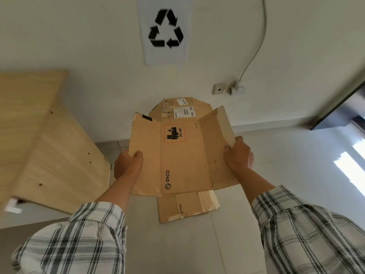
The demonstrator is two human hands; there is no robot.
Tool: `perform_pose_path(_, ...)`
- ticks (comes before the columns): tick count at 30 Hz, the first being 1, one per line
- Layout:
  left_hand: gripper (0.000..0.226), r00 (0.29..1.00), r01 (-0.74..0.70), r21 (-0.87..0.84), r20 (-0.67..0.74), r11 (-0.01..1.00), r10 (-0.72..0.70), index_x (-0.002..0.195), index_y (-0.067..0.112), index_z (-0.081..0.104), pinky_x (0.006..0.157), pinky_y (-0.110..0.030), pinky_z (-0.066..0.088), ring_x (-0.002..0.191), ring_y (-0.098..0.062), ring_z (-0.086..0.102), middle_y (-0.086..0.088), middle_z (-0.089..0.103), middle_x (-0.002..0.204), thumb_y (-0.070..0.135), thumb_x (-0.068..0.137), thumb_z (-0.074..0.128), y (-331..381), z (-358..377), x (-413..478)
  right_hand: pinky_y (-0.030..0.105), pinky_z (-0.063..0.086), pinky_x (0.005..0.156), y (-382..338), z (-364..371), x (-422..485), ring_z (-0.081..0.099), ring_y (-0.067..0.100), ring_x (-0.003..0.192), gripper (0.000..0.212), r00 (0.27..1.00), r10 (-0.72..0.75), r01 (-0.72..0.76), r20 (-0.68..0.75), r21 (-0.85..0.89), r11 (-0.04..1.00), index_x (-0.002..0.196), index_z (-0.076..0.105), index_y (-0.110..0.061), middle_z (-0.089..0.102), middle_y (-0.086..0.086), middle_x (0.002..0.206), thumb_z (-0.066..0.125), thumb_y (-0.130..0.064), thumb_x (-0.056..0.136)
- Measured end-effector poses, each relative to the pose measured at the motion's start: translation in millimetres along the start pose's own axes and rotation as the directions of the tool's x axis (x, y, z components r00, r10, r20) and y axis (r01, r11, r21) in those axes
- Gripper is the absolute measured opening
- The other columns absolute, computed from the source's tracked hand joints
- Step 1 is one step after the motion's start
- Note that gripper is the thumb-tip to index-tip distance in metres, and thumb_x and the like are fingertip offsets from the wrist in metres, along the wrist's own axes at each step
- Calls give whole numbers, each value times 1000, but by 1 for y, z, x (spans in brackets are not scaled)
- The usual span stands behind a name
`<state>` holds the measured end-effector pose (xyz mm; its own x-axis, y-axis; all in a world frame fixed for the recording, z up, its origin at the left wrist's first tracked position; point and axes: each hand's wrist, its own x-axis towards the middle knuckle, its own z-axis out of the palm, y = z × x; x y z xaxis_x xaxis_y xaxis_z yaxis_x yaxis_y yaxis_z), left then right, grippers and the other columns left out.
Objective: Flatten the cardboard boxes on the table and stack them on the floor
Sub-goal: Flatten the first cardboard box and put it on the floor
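I hold a flattened brown cardboard box (183, 159), printed with "PICO" and a UN 3481 battery label, out in front of me above the floor. My left hand (128, 165) grips its left flap and my right hand (239, 153) grips its right flap. The side flaps bend slightly upward. Beyond it, low against the wall, lies another flattened box (181, 107) with white shipping labels, partly hidden by the held box.
A light wooden table (37, 135) stands at the left, its side panel close to my left arm. A recycling sign (166, 30) hangs on the wall above the boxes. A wall socket with a plug and cable (237, 89) sits to the right. The floor (296, 165) is pale tile.
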<state>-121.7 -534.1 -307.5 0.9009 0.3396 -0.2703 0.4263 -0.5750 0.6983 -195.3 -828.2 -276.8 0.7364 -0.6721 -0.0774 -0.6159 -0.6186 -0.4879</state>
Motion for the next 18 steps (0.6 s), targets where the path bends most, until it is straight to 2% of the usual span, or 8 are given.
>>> perform_pose_path(5,33,998,31,6,-63,999,-31,104,6,67,65,-34,43,75,-30,57,-12,66,92,35,93,56,-79,113,24,38,47,72,77,107,40,63,31,91,31,998,-57,57,6,-9,998,122,47,-8,65,14,109,52,-25,97)
perform_pose_path(8,34,996,53,-7,-74,999,-53,103,7,66,67,-37,50,77,-32,60,-14,69,96,37,93,55,-143,190,42,40,50,74,131,187,63,65,31,91,31,995,-96,96,17,-10,995,123,47,-10,66,12,110,52,-27,97)
perform_pose_path(11,36,993,89,-22,-75,996,-90,106,8,65,76,-44,56,86,-36,65,-15,70,100,39,90,54,-206,256,60,41,51,75,179,264,80,65,32,91,31,990,-138,139,27,-10,990,122,47,-8,66,13,109,53,-26,97)
perform_pose_path(14,37,994,110,-12,-24,994,-110,111,6,64,74,-39,53,86,-35,64,-17,68,104,36,94,52,-257,306,83,40,51,75,216,330,89,65,32,91,29,989,-139,141,52,-25,990,121,48,-7,66,14,109,53,-24,98)
perform_pose_path(16,32,994,93,1,52,996,-93,109,5,63,69,-35,50,80,-31,61,-17,68,102,31,96,49,-284,332,97,39,50,74,237,365,92,65,31,92,28,991,-120,122,67,-35,992,121,48,-7,66,14,110,52,-23,98)
perform_pose_path(18,30,989,76,36,124,996,-80,112,6,62,71,-35,51,83,-31,61,-15,67,102,28,96,48,-303,352,110,37,49,74,255,394,92,65,31,93,27,991,-100,104,85,-38,994,120,48,-7,66,14,110,52,-22,99)
